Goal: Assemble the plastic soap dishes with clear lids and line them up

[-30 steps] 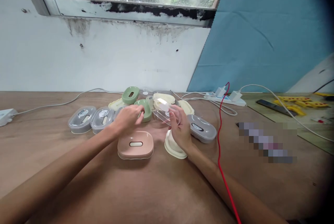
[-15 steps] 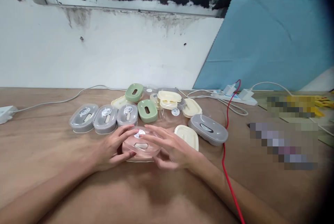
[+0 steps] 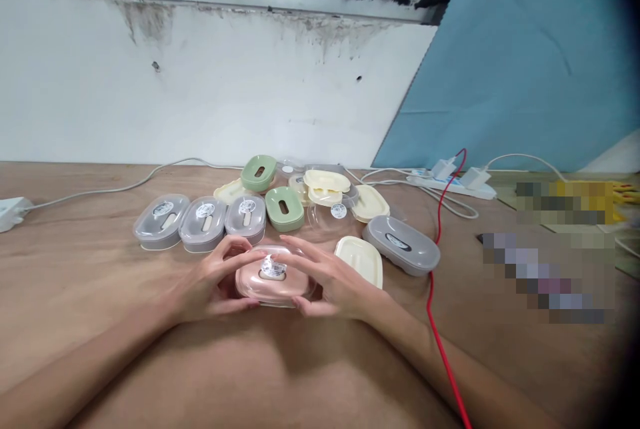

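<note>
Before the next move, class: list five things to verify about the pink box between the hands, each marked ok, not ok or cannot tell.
1. Left hand touches pink box: ok.
2. Right hand touches it: ok.
3. Clear lid lies on the box: ok.
4. Lid pressed fully home: cannot tell.
5. Red cable apart from the box: ok.

No readable text: round stickers on the box lids too small to read.

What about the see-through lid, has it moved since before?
Yes. The clear lid came toward the person, from the cream pieces at the back onto the pink box.
</note>
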The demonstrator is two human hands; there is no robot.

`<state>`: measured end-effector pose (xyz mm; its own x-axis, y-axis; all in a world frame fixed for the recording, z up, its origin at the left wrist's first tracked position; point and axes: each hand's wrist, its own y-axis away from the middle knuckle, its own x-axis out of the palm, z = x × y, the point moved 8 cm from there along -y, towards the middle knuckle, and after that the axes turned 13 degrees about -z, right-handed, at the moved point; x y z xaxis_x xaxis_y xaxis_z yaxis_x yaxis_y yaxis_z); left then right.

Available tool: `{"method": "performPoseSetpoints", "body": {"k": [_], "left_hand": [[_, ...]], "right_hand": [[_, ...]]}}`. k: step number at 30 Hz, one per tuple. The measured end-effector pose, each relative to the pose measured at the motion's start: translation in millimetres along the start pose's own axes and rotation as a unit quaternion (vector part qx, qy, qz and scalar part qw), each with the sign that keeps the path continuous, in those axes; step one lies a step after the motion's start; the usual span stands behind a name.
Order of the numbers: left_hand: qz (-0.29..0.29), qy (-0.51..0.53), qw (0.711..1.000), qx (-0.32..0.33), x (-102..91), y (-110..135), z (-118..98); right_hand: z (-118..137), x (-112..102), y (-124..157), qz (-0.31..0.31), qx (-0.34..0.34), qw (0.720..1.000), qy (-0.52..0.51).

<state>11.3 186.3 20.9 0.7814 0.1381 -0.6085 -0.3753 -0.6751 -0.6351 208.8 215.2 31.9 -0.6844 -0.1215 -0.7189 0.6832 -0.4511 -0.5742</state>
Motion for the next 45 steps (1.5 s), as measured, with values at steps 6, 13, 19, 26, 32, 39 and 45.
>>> {"method": "performPoseSetpoints", "body": {"k": [6,13,19,26,32,39,45], "left_hand": [[-0.024,0.015,0.999,-0.033,-0.7,-0.3,5.5],[-0.02,0.038,0.998,-0.053,-1.4,-4.4,2.9],[-0.02,0.061,0.996,-0.067,-2.9,-7.2,1.7],[-0.016,0.04,0.993,-0.108,-1.0,-2.5,7.7],[-0.021,0.01,0.994,-0.103,-0.1,-6.4,2.7],[-0.005,0.029,0.995,-0.097,3.3,-4.9,-1.9],[0.011,0.039,0.995,-0.094,5.0,-5.3,-2.2]], "right_hand": [[-0.3,-1.8,-1.5,-0.036,-0.006,0.999,0.013],[6.6,1.3,-0.4,-0.072,-0.051,0.996,0.022],[8.9,2.2,-3.3,-0.049,-0.041,0.998,0.014],[-12.1,-0.5,-2.9,-0.055,0.067,0.995,-0.041],[-20.0,3.8,-5.9,-0.035,0.136,0.987,-0.083],[-17.5,5.7,-5.1,-0.007,0.166,0.979,-0.115],[-16.2,5.1,-3.9,0.009,0.164,0.981,-0.101]]}}
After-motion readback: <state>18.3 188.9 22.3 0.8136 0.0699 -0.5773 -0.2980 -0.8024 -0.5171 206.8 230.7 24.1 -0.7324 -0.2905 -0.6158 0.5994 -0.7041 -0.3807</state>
